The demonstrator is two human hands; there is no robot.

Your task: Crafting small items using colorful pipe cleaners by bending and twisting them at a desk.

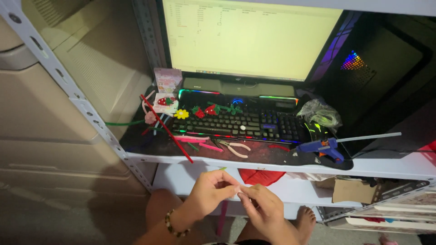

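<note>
Big glowing monitor (250, 38) fills the back of the white shelf (272, 164), the backlit keyboard (236, 122) sits in front of it with little strawberry and flower crafts along its top edge, a blue glue gun (321, 149) lies to the right and pink-handled pliers (236, 148) just before the keys. Down below the shelf edge, left hand (210, 193) and right hand (263, 209) meet fingertip to fingertip, fingers pinched closed on something too small to make out, held over the lap.
</note>
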